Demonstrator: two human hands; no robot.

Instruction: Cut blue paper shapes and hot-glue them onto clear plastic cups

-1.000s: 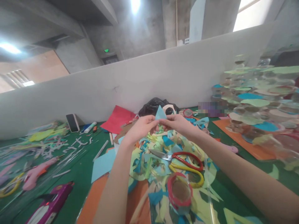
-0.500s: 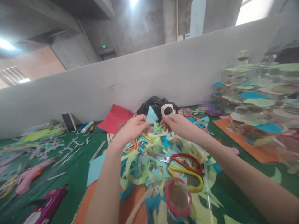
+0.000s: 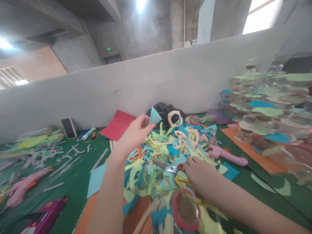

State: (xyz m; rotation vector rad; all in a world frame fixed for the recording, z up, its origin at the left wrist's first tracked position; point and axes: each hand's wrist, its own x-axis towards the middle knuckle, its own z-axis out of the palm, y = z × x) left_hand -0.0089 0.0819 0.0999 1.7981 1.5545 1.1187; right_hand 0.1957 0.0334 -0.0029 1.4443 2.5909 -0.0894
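Pinched between thumb and fingers of my left hand point(image 3: 138, 130) is a folded piece of light blue paper point(image 3: 155, 116), its point upward. My right hand point(image 3: 198, 170) lies over the handles of the scissors point(image 3: 172, 169), fingers curled around them. One handle is red, the other yellow, and both are largely covered by the hand. The scissors' metal blades point left on a heap of paper scraps point(image 3: 161, 143) in green, blue, yellow and cream. Below the right hand is a round clear piece with a red paper rim point(image 3: 186, 209).
A pink glue gun point(image 3: 229, 156) lies right of the heap, a purple tool point(image 3: 45, 214) at lower left. Red paper point(image 3: 118, 125) and a black plastic bag point(image 3: 162, 109) are behind. A tiered structure of clear cups and paper shapes point(image 3: 268, 107) stands at right. A phone point(image 3: 69, 127) leans against the wall.
My right hand has moved down and toward me, from beside the folded paper onto the scissors' handles. My left hand still holds the light blue paper, now turned a little.
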